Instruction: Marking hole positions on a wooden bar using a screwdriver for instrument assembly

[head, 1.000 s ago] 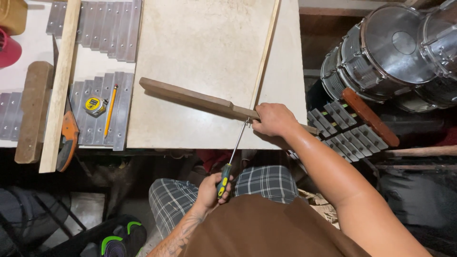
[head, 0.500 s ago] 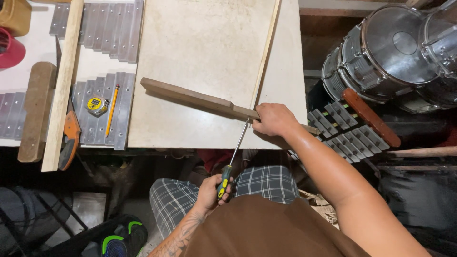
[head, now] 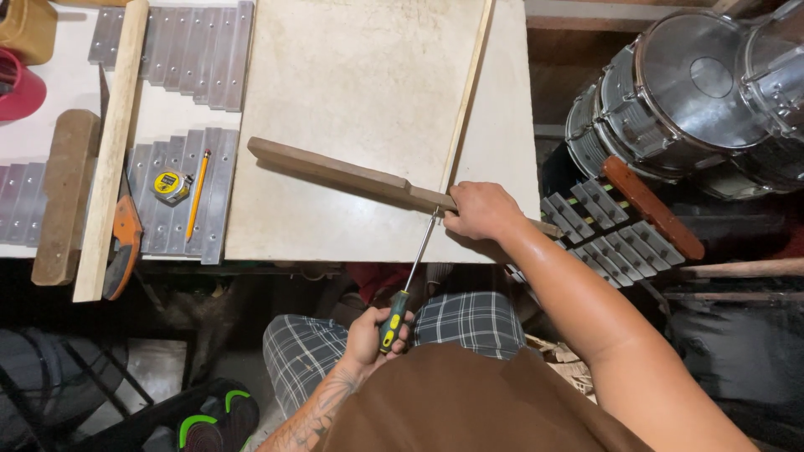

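My right hand (head: 481, 211) grips a dark brown wooden bar (head: 335, 173) that lies slanted across a pale board (head: 352, 92) on the table. My left hand (head: 374, 331) holds a long screwdriver (head: 408, 285) by its black, green and yellow handle. The shaft runs up to the bar's near edge, right beside my right hand's fingers. A thin pale wooden strip (head: 466, 92) runs from the bar away up the board.
Metal bars (head: 180, 46) lie in rows at the left, with a yellow tape measure (head: 170, 185) and a pencil (head: 198, 194). A long pale plank (head: 109, 151), a brown block (head: 60, 197) and an orange-handled saw (head: 124, 243) are beside them. Drums (head: 695, 100) stand at right.
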